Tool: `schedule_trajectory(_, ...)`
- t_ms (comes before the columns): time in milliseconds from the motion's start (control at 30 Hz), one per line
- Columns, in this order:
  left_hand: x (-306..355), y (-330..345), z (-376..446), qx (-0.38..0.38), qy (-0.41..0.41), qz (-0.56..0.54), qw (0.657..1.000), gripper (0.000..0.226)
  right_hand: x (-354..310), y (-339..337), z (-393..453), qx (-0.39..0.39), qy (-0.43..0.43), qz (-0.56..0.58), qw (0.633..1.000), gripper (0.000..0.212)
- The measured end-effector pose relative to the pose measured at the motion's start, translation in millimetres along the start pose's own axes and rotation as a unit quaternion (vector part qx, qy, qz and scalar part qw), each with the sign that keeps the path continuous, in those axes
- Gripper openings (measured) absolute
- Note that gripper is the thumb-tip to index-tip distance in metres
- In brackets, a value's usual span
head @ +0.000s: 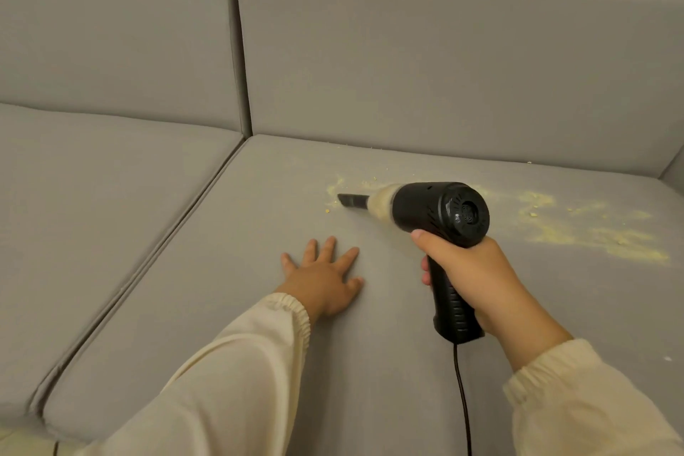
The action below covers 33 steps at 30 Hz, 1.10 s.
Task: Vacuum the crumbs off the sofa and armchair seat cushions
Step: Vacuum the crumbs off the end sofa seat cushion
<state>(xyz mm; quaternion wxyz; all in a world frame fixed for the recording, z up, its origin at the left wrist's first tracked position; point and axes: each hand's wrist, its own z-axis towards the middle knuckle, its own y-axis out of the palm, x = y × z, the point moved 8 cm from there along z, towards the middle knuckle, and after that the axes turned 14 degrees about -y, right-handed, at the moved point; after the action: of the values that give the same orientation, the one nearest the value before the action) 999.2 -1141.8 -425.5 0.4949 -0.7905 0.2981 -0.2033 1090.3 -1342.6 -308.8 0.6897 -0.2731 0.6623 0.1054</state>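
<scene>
Crumbs (pixel 577 229) lie yellow across the grey seat cushion (pixel 259 307) of the sofa, the thickest drift out at three o'clock from the handheld vacuum (pixel 440 213), a thinner scatter just at its nozzle (pixel 351 199) and along the crease under the back cushion (pixel 444 67) at twelve; the nozzle points toward nine o'clock, its tip touching or just above the fabric, I cannot tell which; the clear chamber behind it is packed with pale dust. The right hand (pixel 477 278) has its fingers wrapped tight round the black pistol grip, thumb up against the motor housing; a black cord (pixel 462 400) drops from the grip's base toward six o'clock. The left hand (pixel 322 278) lies flat on the same cushion at seven o'clock from the nozzle, fingers spread and straight, holding nothing; both cream sleeves (pixel 240 363) end in gathered cuffs. A second seat cushion (pixel 92 215) sits at nine o'clock, beyond the seam.
</scene>
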Motion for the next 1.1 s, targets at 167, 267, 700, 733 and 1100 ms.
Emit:
schedule_trajectory(167, -10, -1, 4, -0.008, -0.008, -0.005, 1.0, 0.066, -9, 0, -9, -0.005, -0.023, -0.03, 0.999, 0.023)
schedule_trajectory(267, -8, -2, 2, -0.012, -0.005, -0.006, 1.0, 0.065, -9, -5, -15, -0.011, -0.023, -0.007, 1.0, 0.023)
schedule_trajectory(700, -9, 0, 0, -0.015, -0.005, -0.003, 1.0, 0.065, -5, -2, -3, 0.035, -0.043, -0.074, 0.996, 0.027)
schedule_trajectory(733, -8, 0, 0, -0.013, -0.005, -0.004, 1.0, 0.065, -3, -7, -2, 0.043, -0.037, -0.065, 0.996, 0.029)
schedule_trajectory(1100, -2, 0, 2, -0.01, -0.01, -0.009, 1.0, 0.066, -1, -19, 28, 0.093, -0.004, 0.056, 0.994, 0.025)
